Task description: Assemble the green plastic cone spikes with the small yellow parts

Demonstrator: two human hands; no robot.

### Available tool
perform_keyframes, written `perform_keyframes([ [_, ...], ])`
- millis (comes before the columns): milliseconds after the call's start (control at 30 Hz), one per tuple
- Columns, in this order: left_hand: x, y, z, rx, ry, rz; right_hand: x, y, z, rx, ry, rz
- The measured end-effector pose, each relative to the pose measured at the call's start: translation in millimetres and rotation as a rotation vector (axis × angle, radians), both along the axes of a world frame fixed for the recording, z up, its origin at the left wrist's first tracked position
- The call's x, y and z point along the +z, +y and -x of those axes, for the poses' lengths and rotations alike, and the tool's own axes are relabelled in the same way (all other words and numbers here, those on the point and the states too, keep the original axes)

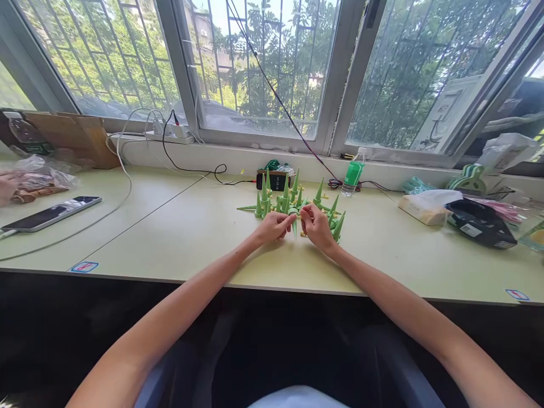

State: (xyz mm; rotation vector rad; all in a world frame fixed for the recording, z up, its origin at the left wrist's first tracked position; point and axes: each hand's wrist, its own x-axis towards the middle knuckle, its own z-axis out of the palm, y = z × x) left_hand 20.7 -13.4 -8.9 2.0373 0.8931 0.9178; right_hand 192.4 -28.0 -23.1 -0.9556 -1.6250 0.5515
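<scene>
My left hand pinches a green cone-shaped piece, its point hanging down toward me. Close beside it, my right hand has its thumb and fingers pressed together near the same piece; whatever they hold is too small to make out. Behind and around both hands stand several green spikes with small yellow parts among them. More green spikes lean to the right of my right hand. My hands cover part of this cluster.
A phone with a lit display stands behind the spikes. To the right are a water bottle, a tissue box and a black package. On the left lie another phone, cables and a plastic bag beside another person's hand.
</scene>
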Motion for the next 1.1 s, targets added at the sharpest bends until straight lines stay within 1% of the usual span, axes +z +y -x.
perform_keyframes([
  [300, 0.5, -2, 1, 0.058, 0.039, -0.166, 3.2, -2, 1, 0.014, 0.031, 0.041],
  [533, -2.6, 3, -1, 0.070, 0.024, -0.316, -1.4, 2, 0, 0.014, 0.071, 0.074],
  [767, -1.8, 4, -1, 0.084, 0.018, -0.380, 0.3, 1, 0, 0.033, 0.094, 0.118],
  [967, -3.7, 6, 0, 0.143, 0.027, -0.464, 1.9, -1, 1, -0.009, 0.059, 0.127],
  [1100, -5.0, 8, -1, 0.144, 0.054, -0.496, 2.7, -1, 2, -0.022, 0.046, 0.129],
])
